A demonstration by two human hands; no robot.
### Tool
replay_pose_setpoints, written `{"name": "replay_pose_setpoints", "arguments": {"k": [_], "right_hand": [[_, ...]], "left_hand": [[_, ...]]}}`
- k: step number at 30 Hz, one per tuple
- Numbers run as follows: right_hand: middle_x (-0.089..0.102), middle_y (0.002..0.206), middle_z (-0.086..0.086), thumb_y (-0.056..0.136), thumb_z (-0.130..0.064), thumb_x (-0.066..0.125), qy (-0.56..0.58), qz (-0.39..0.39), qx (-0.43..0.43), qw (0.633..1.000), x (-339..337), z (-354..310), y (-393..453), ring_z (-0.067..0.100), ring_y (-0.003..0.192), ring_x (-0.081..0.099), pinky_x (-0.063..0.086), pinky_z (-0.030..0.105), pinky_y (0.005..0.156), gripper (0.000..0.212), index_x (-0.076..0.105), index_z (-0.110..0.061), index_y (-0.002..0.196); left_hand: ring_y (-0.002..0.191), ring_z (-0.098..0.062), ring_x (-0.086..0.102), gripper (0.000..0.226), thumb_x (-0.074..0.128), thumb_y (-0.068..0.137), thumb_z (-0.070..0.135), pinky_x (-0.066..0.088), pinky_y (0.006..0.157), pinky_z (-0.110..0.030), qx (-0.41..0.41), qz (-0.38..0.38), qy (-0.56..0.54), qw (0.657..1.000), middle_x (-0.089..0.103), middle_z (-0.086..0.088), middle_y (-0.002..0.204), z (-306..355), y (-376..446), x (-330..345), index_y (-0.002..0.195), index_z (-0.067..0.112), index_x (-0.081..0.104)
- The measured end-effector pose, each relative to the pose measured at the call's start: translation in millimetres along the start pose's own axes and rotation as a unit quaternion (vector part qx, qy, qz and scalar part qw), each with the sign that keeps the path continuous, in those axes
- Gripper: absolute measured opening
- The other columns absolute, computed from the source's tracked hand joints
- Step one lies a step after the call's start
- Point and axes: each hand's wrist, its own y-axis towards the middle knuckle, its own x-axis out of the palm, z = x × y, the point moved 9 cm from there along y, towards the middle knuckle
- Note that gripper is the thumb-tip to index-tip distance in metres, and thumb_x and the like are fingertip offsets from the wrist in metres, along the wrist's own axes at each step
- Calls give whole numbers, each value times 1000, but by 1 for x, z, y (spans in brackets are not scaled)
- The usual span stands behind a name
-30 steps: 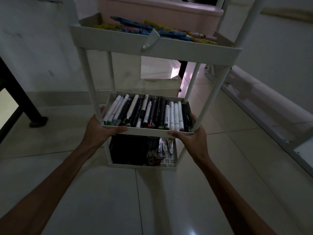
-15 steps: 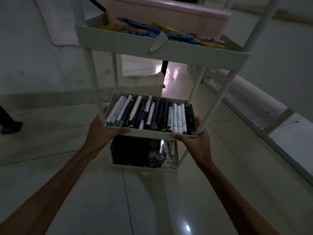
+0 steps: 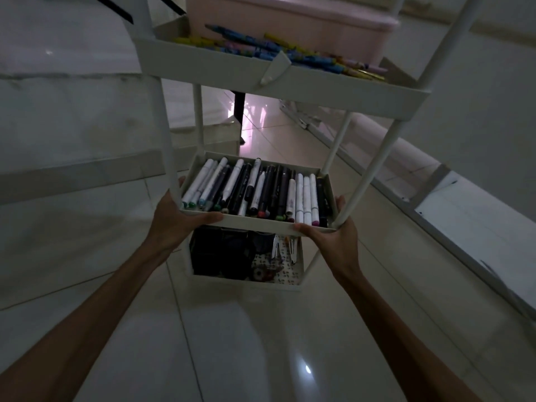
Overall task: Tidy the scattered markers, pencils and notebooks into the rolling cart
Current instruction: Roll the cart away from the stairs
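Note:
A white three-tier rolling cart point(image 3: 333, 91) stands on the tiled floor in front of me. Its middle tray point(image 3: 255, 226) holds several markers point(image 3: 255, 192) laid side by side. My left hand point(image 3: 177, 221) grips the tray's front left corner, thumb over the rim. My right hand point(image 3: 333, 242) grips its front right corner by the post. The top tray carries several coloured pencils point(image 3: 290, 55) and a pink box point(image 3: 290, 21). On the bottom tray point(image 3: 246, 281) lie dark notebooks point(image 3: 220, 250) and a patterned one point(image 3: 278, 268).
A white wall point(image 3: 72, 111) with a baseboard runs close on the left. A long white ledge or frame point(image 3: 420, 192) runs along the floor on the right. A dark table leg point(image 3: 239, 111) stands behind the cart. Glossy floor tiles point(image 3: 232, 343) lie under my arms.
The cart and both hands have shifted across the floor, the background sliding left; a dark furniture leg at the left has gone out of view. My grip on the middle tray is unchanged.

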Motion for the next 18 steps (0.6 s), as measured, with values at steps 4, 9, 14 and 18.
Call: {"name": "replay_pose_setpoints", "arguments": {"k": [4,9,14,18], "right_hand": [[67,117,0,62,-31,92,-9,34,2,999,-24,6,6,14,94,71,62,34,72,76,57,-17,127],[66,118,2,63,-32,92,-29,71,12,997,-64,17,13,14,94,71,61,29,72,74,56,-17,127],[67,116,2,61,-34,92,-45,122,35,991,-115,33,13,13,91,71,61,31,73,76,56,-18,126],[69,113,-2,59,-34,93,-48,157,53,985,-156,43,12,12,88,71,61,31,72,80,55,-23,129]], "left_hand": [[105,10,41,92,90,59,11,36,84,-5,34,-25,-17,999,41,20,120,17,13,32,138,17,42],[101,15,56,88,94,51,27,47,90,-9,47,-89,-29,995,60,12,121,23,33,80,129,18,54],[124,-12,54,116,94,39,57,48,103,-41,35,-151,-17,988,57,3,136,25,46,137,139,21,48],[124,-14,56,114,96,38,53,50,100,-42,38,-186,-28,981,57,3,137,39,52,189,137,21,49]]}}
